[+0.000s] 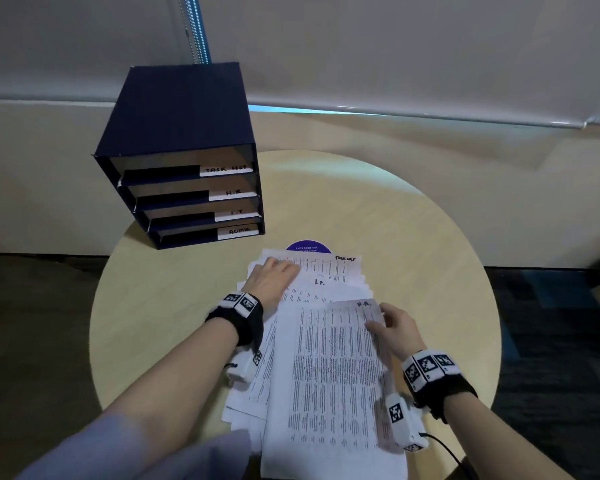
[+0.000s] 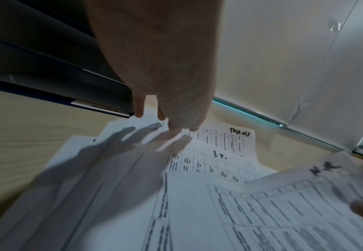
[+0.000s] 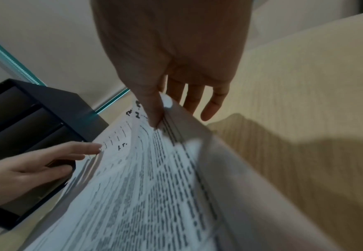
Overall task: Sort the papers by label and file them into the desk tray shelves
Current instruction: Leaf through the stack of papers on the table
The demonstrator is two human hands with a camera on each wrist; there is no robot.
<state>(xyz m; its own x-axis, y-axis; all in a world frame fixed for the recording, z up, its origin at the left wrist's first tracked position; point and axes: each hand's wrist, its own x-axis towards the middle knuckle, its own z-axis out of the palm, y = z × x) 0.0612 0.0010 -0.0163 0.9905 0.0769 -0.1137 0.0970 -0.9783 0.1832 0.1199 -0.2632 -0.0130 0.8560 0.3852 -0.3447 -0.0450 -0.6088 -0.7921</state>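
Note:
A loose pile of printed papers [image 1: 312,289] lies on the round table, with sheets marked TASK LIST [image 1: 329,266] and I.T. [image 1: 321,284] showing at the far end. My left hand [image 1: 272,277] lies flat with straight fingers on the pile's far left part. My right hand [image 1: 393,325] pinches the right edge of the top sheet marked H.R. [image 1: 333,368] between thumb and fingers and lifts that edge [image 3: 167,122]. A dark blue desk tray [image 1: 184,150] with shelves labelled TASK LIST, H.R., I.T. and ADMIN stands at the table's far left.
A purple round sticker [image 1: 308,247] peeks out beyond the papers. The light wooden table [image 1: 412,237] is bare on its right half. A wall and window blind stand behind the table. Dark carpet surrounds it.

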